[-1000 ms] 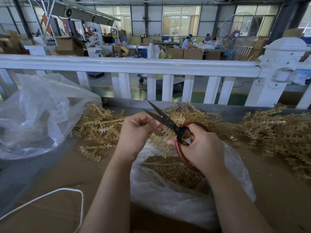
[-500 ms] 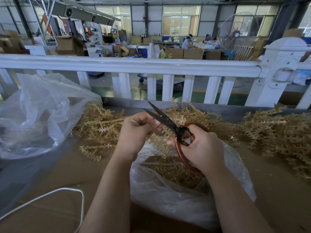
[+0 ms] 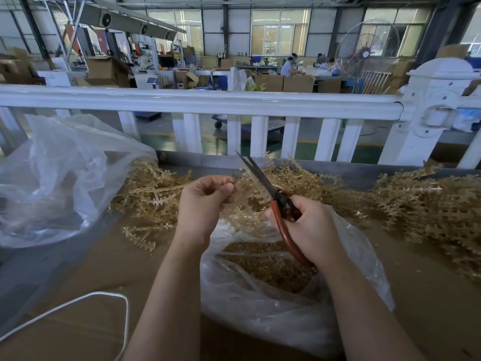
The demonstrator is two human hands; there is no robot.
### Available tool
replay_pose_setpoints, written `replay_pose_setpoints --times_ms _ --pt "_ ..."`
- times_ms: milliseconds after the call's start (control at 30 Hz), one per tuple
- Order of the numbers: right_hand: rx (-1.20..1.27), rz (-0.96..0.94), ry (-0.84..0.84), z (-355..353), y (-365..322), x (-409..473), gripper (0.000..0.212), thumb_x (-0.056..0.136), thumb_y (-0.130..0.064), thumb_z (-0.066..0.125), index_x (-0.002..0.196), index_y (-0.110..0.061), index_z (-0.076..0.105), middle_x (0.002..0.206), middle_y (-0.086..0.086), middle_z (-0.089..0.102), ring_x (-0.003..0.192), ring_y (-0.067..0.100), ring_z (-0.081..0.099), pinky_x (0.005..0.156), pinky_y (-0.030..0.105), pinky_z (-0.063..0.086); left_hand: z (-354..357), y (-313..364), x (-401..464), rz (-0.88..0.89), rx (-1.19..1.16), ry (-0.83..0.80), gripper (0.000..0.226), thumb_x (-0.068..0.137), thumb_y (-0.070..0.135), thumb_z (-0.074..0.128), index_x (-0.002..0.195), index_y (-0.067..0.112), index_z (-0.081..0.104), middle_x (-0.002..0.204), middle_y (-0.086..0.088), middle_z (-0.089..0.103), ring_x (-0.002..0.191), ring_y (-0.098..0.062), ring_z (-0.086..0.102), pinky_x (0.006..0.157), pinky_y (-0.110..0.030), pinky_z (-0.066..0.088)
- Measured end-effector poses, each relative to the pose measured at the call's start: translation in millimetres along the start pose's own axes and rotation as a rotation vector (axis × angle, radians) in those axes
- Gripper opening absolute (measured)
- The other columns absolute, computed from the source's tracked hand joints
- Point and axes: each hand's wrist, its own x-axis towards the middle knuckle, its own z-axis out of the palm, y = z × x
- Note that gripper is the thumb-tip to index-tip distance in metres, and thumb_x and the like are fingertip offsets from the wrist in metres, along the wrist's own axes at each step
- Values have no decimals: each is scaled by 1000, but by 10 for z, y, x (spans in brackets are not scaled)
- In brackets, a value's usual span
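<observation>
Head view, centre of the frame: pinching a gold sprig [image 3: 240, 204] with the left hand [image 3: 200, 204], thumb and fingertips curled tight on its upper end. Dangling it right over the open mouth of the clear bag [image 3: 273, 321] at lower centre, likely for dropping cut pieces straight in among the gold bits already there. Gripping the red-handled scissors [image 3: 263, 178] in the right hand [image 3: 309, 230], fingers wrapped round the loops. Blades slightly parted, pointing up toward the white railing [image 3: 208, 102], just beside the sprig's top and lined up for a snip, by the look of it. Now the count: two hands, both busy; one pair of scissors; two bags, with a second bag [image 3: 52, 178] crumpled at the left. Three heaps of gold sprigs along the far side of the bench [image 3: 91, 269]: a left heap [image 3: 153, 194], a middle heap [image 3: 299, 175] behind the hands, a right heap [image 3: 429, 204]. One white cord [image 3: 125, 308] looping at lower left.
</observation>
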Motion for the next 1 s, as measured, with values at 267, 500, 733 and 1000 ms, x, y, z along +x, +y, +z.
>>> replay_pose_setpoints --times_ms 267,500,733,1000 --pt "189 91 -63 -10 -107 18 19 79 -45 80 74 -29 72 67 -12 72 59 4 69 49 14 48 91 30 -26 -27 -60 -159 11 93 6 63 94 12 72 76 3 74 65 -7 64 58 -15 49" --pt "267 139 -96 -7 -151 14 12 83 -29 81 75 -28 72 65 -11 72 56 5 68 47 12 46 152 25 -51 -131 -217 -241 10 91 7 64 91 12 72 76 -1 73 63 -8 64 61 -18 52" --pt "376 148 -1 -43 -184 17 21 85 -24 79 67 -21 69 56 -10 66 49 0 60 50 10 42 178 9 -47 -217 -321 -241 24 81 23 72 103 13 70 89 -5 76 72 -12 69 71 -25 57" --pt "545 207 160 -117 -183 23 32 87 -24 76 62 -13 59 50 -6 51 47 11 45 59 33 39 144 21 -97 -325 -121 -449 58 57 35 83 105 9 64 95 -7 76 84 -18 71 70 -25 57"
